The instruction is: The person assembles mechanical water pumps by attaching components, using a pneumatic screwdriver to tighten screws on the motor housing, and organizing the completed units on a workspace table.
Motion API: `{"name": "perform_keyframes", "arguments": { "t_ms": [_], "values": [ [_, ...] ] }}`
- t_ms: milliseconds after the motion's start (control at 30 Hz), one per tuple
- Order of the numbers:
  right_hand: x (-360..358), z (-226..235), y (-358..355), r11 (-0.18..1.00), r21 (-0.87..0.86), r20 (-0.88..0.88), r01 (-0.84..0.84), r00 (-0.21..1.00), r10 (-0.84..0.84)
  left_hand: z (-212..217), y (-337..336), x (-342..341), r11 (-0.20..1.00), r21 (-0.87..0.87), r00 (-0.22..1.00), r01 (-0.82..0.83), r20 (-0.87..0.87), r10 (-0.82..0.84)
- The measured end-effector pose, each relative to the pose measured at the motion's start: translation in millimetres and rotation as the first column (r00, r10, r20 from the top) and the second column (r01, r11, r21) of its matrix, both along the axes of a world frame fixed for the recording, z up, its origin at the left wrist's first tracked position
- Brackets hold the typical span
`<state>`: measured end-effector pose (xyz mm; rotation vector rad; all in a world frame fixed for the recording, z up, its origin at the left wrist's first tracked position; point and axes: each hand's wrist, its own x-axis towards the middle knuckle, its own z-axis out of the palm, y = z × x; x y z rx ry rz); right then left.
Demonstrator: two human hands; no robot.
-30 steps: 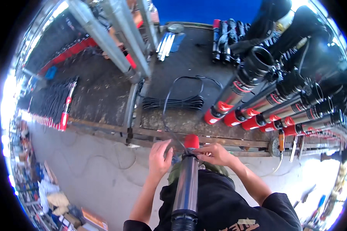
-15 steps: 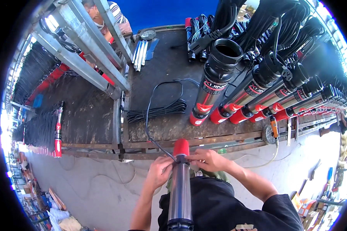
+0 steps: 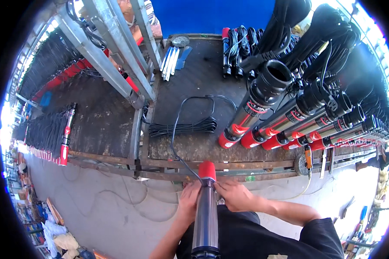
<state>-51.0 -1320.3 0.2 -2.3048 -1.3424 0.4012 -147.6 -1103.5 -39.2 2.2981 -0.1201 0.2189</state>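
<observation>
Bench [image 3: 199, 69]: dark top, worn, rusty front rail. Along its right side, a row of upright submersible pumps [image 3: 284, 120], steel bodies, red bases, black tops. Galvanised posts [image 3: 99, 56] slant across upper left. Left section of bench carries a stack of black cable bundles [image 3: 45, 134].

Submersible pump [image 3: 205, 220] in the person's hands: lies lengthwise before the torso, red cap [image 3: 207, 171] toward the bench, overlapping its front rail in view; contact there, cannot tell. Black cord [image 3: 175, 138] runs from pump's collar up onto bench, looping over a coiled cable [image 3: 183, 127].

Left hand [image 3: 188, 199] at left of collar, fingers partly hidden behind the pump. Right hand [image 3: 235, 195] at right of collar, fingers narrow, tips at the collar. How firmly either grips, cannot tell.

Smaller: orange-handled tool [image 3: 307, 157] at front edge; silver strips [image 3: 170, 64] far back, grey disc [image 3: 180, 41] just beyond.
</observation>
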Motion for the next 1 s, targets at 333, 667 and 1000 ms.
{"name": "perform_keyframes", "arguments": {
  "t_ms": [333, 667, 1000],
  "values": [
    [102, -7, 84, 0.577, -0.293, 0.132, -0.763, 0.565, 0.814, -24, -2, -34, 0.923, -0.341, 0.984, -0.177, -0.041, 0.174],
    [82, -63, 102, 0.766, 0.374, -0.174, -0.522, 0.773, 0.611, -72, 13, -30, 0.894, -0.292, 0.93, -0.341, 0.032, 0.365],
    [121, -103, 156, 0.772, 0.134, -0.857, 0.621, 0.464, -0.225, -92, 76, 143, 0.589, -0.556, 0.801, -0.586, -0.507, 0.319]
  ]
}}
